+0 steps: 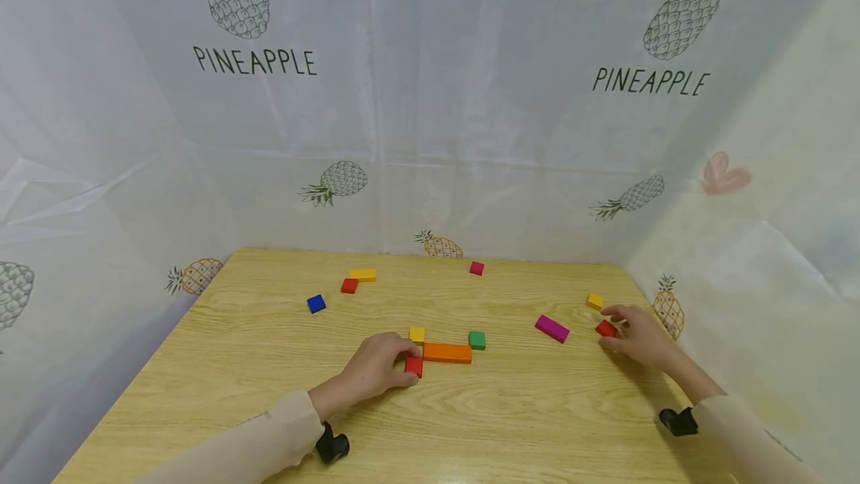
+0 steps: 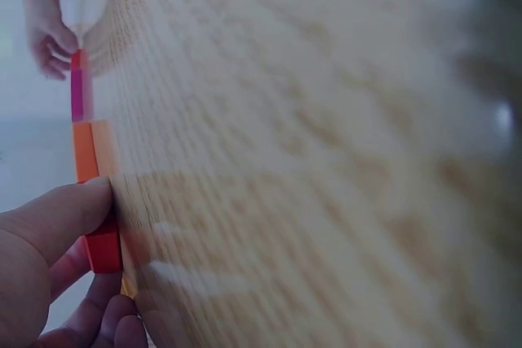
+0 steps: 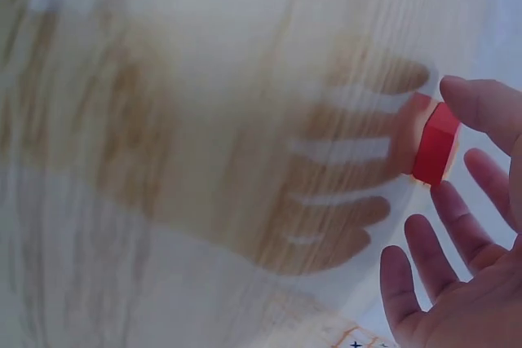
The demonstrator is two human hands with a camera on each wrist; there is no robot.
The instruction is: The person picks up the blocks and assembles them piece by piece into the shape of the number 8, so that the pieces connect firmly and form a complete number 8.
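My left hand (image 1: 379,366) pinches a red square block (image 1: 413,367) between thumb and fingers on the wooden table. In the left wrist view that red block (image 2: 103,250) shows between the thumb and the fingers. Just right of it lies a long orange block (image 1: 446,352), with a small yellow block (image 1: 416,334) at its upper left and a green block (image 1: 477,340) at its upper right. Far to the right, my right hand (image 1: 638,336) has its fingers spread around a second red block (image 1: 606,329). The right wrist view has this block (image 3: 436,144) between parted thumb and fingers.
A magenta oblong block (image 1: 552,329) and a yellow block (image 1: 594,302) lie near the right hand. Farther back are a pink block (image 1: 477,268), a yellow oblong (image 1: 363,275), a red block (image 1: 349,286) and a blue block (image 1: 316,304). Pineapple-printed sheeting (image 1: 430,110) surrounds the table.
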